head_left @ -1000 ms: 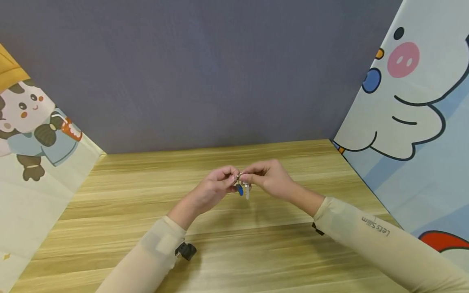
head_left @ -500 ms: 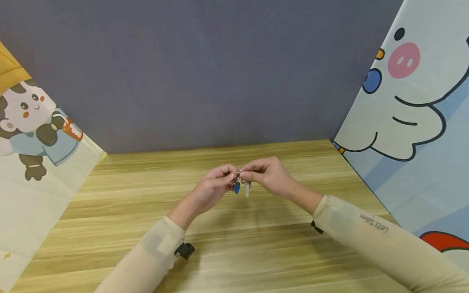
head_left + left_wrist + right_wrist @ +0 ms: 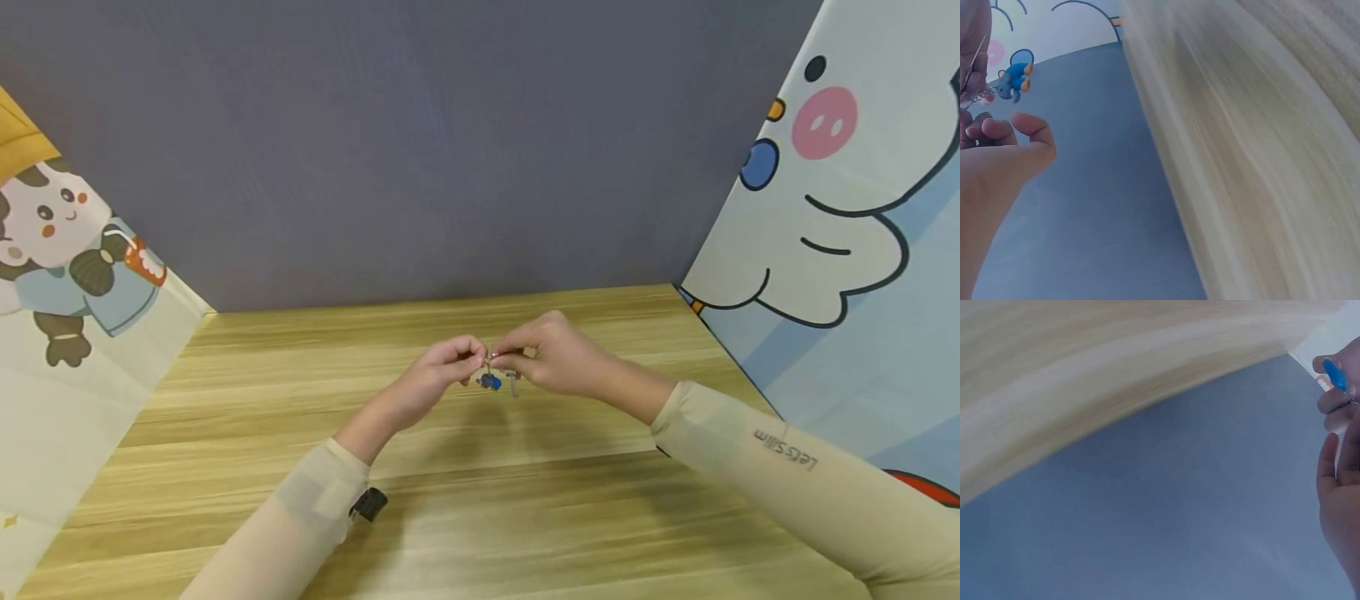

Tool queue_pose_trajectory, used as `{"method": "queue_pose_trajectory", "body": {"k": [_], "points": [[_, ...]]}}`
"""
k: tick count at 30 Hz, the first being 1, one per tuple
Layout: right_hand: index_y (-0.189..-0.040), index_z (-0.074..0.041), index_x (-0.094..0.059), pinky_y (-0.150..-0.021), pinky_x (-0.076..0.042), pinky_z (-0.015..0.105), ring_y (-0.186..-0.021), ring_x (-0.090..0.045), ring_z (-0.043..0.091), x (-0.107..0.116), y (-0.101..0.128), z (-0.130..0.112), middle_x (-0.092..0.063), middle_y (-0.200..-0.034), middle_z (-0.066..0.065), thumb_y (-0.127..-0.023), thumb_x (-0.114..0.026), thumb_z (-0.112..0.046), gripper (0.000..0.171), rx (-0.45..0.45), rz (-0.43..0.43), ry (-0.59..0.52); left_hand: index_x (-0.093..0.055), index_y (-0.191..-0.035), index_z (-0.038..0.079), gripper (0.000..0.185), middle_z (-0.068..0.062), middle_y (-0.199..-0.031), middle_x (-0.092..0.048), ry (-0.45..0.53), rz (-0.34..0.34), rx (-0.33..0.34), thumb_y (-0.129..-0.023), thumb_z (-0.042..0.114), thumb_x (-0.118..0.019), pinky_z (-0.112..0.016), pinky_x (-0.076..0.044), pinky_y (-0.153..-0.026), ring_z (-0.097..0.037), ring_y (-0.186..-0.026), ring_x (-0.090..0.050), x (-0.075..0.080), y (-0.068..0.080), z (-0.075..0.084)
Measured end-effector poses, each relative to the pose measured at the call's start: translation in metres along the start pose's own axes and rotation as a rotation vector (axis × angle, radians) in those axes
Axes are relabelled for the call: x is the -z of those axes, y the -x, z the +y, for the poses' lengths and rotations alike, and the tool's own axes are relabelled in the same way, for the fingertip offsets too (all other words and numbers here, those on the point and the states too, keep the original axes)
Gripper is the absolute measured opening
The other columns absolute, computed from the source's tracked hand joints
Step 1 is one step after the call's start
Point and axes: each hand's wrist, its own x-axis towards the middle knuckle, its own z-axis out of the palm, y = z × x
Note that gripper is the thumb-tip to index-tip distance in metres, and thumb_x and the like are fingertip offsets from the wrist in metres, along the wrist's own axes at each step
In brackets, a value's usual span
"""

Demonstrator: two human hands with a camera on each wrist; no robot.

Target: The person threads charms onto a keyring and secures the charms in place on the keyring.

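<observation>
Above the middle of the wooden table [image 3: 480, 500], both hands meet at a small metal key ring [image 3: 491, 360]. My left hand [image 3: 467, 361] pinches the ring from the left and my right hand [image 3: 516, 358] pinches it from the right. A blue charm [image 3: 491, 382] and a silver key [image 3: 513, 383] hang under the ring. The left wrist view has the blue charm [image 3: 1015, 78] on a short chain above the left hand [image 3: 1004, 147]. At the right edge of the right wrist view, the blue charm [image 3: 1334, 374] sits just above the right hand [image 3: 1341, 487].
A grey wall [image 3: 420, 150] closes the back of the table. Cartoon-printed panels stand at the left [image 3: 67, 275] and right [image 3: 840, 208] sides. A small black camera [image 3: 367, 504] is strapped to the left wrist. Both sleeves are beige.
Both hands have shifted slightly farther from me with the key ring still pinched between them. The charm and key have swung and hang closer under the fingers.
</observation>
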Motion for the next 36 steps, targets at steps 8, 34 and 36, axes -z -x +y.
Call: {"method": "queue_pose_trajectory", "body": {"k": [8, 34, 36], "points": [[-0.100, -0.004, -0.082, -0.069, -0.059, 0.020, -0.076, -0.075, 0.011, 0.007, -0.001, -0.010, -0.082, -0.090, 0.006, -0.093, -0.079, -0.003, 0.008, 0.195, -0.045, 0.156, -0.054, -0.102, -0.001, 0.017, -0.003, -0.094, -0.050, -0.064, -0.045, -0.005, -0.110, 0.010, -0.044, -0.032, -0.039, -0.087, -0.016, -0.092, -0.046, 0.001, 0.002, 0.005], [-0.102, 0.008, -0.079, -0.072, -0.064, 0.029, -0.079, -0.076, 0.006, -0.013, 0.007, -0.013, -0.080, -0.098, 0.025, -0.093, -0.075, 0.006, 0.010, -0.277, 0.244, -0.514, -0.058, -0.100, 0.013, 0.019, 0.003, -0.098, -0.056, 0.455, -0.112, -0.190, -0.112, 0.017, -0.044, -0.028, -0.043, -0.090, -0.014, -0.094, -0.051, -0.013, 0.001, 0.007], [-0.103, 0.007, -0.080, -0.072, -0.064, 0.029, -0.079, -0.077, 0.006, -0.013, 0.007, -0.012, -0.081, -0.098, 0.023, -0.093, -0.076, 0.004, 0.011, -0.288, 0.238, -0.489, -0.057, -0.099, 0.013, 0.022, 0.003, -0.096, -0.055, 0.403, -0.080, -0.159, -0.112, 0.013, -0.040, -0.029, -0.043, -0.090, -0.015, -0.093, -0.050, -0.011, 0.001, 0.008]]}}
